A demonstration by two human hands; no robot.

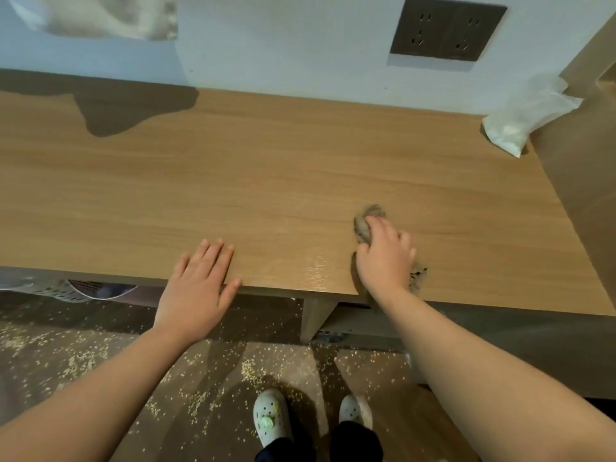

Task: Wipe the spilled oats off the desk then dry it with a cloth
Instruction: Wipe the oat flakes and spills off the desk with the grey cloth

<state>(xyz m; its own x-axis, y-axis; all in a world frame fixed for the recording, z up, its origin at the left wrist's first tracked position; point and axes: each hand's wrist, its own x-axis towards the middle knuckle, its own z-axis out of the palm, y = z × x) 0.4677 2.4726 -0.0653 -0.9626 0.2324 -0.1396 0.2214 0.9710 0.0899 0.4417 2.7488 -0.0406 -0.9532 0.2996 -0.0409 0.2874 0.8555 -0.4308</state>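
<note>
The wooden desk (266, 168) runs across the view against a pale wall. My right hand (383, 258) grips a crumpled grey-brown cloth (363, 225) and holds it down on the desk near the front edge, right of centre; a bit of the cloth shows at the hand's right side. My left hand (200, 288) rests flat on the desk's front edge with straight fingers, holding nothing. Spilled oats (253, 375) lie scattered over the floor below the desk. I see no oats on the desk top itself.
A translucent plastic bag (526, 118) with something white in it lies at the desk's back right corner. A dark socket panel (446, 31) is on the wall. A white basket (60, 291) sits under the desk at left. My feet in pale clogs (270, 418) stand on the floor.
</note>
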